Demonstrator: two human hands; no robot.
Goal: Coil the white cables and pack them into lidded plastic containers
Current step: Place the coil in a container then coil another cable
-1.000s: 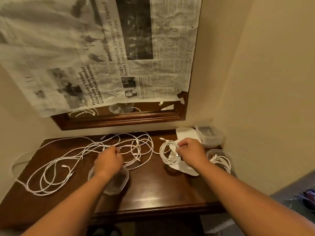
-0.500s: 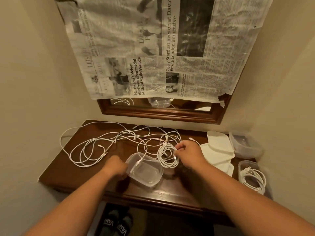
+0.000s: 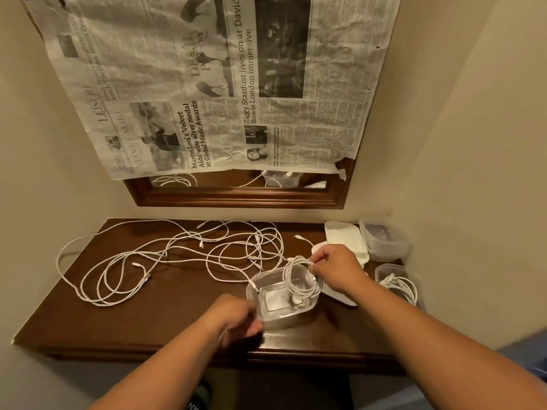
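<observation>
A clear plastic container (image 3: 268, 313) sits near the front middle of the dark wooden table (image 3: 165, 321). My right hand (image 3: 337, 270) pinches a coiled white cable (image 3: 291, 282) and holds it over the container's right half. My left hand (image 3: 233, 318) grips the container's near left corner. Several loose white cables (image 3: 142, 261) lie tangled across the left and middle of the table.
White lids (image 3: 344, 238) are stacked at the back right beside an empty clear container (image 3: 384, 239). Another container (image 3: 396, 284) at the right edge holds a coiled cable. A newspaper (image 3: 207, 84) covers a framed mirror (image 3: 236, 196) on the wall. Walls close in on both sides.
My right hand has carried the coil from the table surface to above the clear container. My left hand has shifted along the container's near left corner, and the view has tilted.
</observation>
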